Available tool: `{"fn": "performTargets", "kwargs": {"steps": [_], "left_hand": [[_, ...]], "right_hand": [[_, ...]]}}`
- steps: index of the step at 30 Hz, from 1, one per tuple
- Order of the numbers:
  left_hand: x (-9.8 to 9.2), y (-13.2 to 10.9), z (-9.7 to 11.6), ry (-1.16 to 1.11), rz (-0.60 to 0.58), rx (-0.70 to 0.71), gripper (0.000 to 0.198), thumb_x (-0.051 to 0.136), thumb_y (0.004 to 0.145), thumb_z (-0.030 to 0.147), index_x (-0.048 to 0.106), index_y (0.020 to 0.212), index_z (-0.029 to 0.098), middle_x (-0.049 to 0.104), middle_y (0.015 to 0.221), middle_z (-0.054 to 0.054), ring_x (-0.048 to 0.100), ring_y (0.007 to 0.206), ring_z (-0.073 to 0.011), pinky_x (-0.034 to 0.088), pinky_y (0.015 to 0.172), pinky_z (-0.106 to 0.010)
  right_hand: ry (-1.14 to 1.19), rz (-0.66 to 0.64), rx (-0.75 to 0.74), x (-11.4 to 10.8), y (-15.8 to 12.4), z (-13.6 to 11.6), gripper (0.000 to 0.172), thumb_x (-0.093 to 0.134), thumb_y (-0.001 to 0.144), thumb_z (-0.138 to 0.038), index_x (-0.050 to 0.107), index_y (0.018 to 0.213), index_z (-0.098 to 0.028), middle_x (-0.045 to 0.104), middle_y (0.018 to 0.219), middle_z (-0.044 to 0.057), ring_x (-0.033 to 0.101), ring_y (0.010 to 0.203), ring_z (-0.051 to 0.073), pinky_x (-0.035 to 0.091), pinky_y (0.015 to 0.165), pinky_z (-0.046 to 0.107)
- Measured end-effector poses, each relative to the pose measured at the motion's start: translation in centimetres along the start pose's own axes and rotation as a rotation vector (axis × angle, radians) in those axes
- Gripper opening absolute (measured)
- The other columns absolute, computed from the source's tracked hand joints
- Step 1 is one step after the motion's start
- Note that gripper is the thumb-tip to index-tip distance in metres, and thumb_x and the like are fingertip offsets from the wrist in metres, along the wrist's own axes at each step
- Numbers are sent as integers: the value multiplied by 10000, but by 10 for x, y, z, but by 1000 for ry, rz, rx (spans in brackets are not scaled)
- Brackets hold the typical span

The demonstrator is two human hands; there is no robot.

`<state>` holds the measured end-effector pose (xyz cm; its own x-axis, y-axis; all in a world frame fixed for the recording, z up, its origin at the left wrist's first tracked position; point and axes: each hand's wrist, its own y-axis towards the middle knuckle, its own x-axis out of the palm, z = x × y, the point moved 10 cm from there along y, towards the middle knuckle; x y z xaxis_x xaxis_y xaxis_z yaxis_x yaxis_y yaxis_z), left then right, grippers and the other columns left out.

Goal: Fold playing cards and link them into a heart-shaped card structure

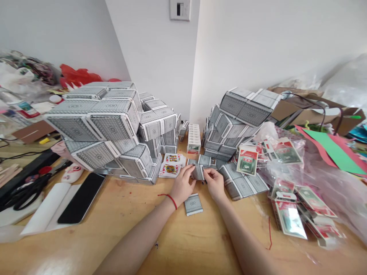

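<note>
Between my two hands is a small grey-backed playing card piece (197, 172), apparently folded, held just above the wooden table. My left hand (183, 183), with a red string at the wrist, pinches its left side. The fingers of my right hand (214, 183) close on its right edge. Below them a square grey card piece (193, 204) lies flat on the table. Left of my hands sits a pile of face-up playing cards (171, 165). Behind them stands a column of white-sided folded card blocks (194, 138). Flat joined card blocks (243, 181) lie beside my right hand.
Tall stacks of card blocks stand left (100, 126) and right (243, 110). A black phone (82, 198) and scissors (31, 193) lie at left. Opened card boxes (289, 217) and plastic wrap (329, 191) cover the right side. A wall rises behind.
</note>
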<state>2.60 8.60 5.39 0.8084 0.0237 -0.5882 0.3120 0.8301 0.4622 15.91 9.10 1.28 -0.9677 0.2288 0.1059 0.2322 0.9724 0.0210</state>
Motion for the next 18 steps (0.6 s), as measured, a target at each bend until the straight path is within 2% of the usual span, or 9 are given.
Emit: {"fn": "performTargets", "kwargs": {"steps": [4,8,11,15,16,18], "left_hand": [[0,1,0,-15,5,-26,507,529,699,54,407,1170,196,452,1196,-86,436,1136,-193,440,916,-373],[-3,2,-4,-24,33,-52,516,535,691,50,411,1168,202,453,1194,-90,472,1100,-199,468,873,-373],[-6,2,-5,-8,51,-54,516,536,691,57,413,1170,205,453,1201,-93,460,1115,-211,452,891,-393],[-9,3,-3,14,79,-48,497,527,708,74,414,1176,198,458,1197,-93,435,1138,-208,418,933,-397],[-10,3,-2,18,83,-43,494,526,710,77,416,1176,201,460,1192,-92,437,1135,-208,417,934,-398],[-10,3,-1,21,85,-35,490,528,707,76,424,1168,205,463,1179,-89,444,1123,-209,422,927,-398]], "right_hand": [[1,5,-24,0,0,-3,206,595,703,-365,589,650,-166,518,529,-17,424,465,106,347,477,242],[83,-23,-2,4,0,-2,282,539,729,-426,594,632,-168,468,473,-23,406,446,112,341,461,249],[111,-47,-10,7,-1,-5,286,544,719,-437,628,750,-165,531,554,0,458,491,129,388,498,266],[21,-81,-72,13,-4,-12,284,636,656,-352,623,885,-185,630,797,43,543,642,161,442,622,297],[0,-79,-74,14,-5,-12,300,647,643,-346,618,897,-188,635,810,45,547,635,161,446,611,297],[-32,-91,-52,16,-5,-7,317,640,647,-361,610,910,-186,634,715,30,530,535,148,435,526,282]]}}
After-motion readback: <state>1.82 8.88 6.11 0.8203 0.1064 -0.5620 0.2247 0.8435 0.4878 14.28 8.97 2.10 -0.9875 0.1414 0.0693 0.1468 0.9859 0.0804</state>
